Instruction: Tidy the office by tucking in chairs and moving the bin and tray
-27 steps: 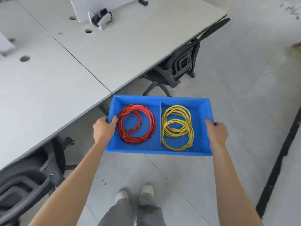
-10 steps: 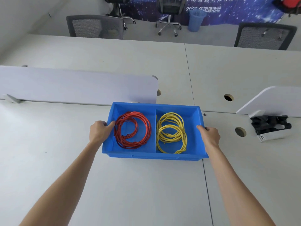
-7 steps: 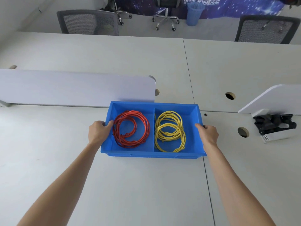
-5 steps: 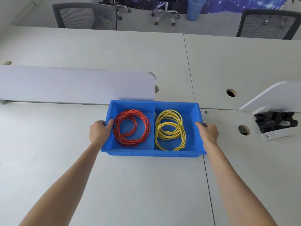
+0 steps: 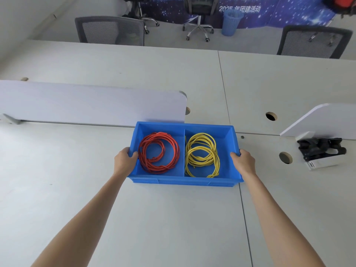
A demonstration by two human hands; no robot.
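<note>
- blue tray sits on the white counter, long axis running left-right, far edge right up by the divider panel
- left hand has a curled grip on the left short wall, right hand on the right one
- red cable coil in the left compartment, yellow coil in the right

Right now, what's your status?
Left hand and right hand grip blue tray ends. Tray on desk, against divider panel. Nothing blocking.
</note>
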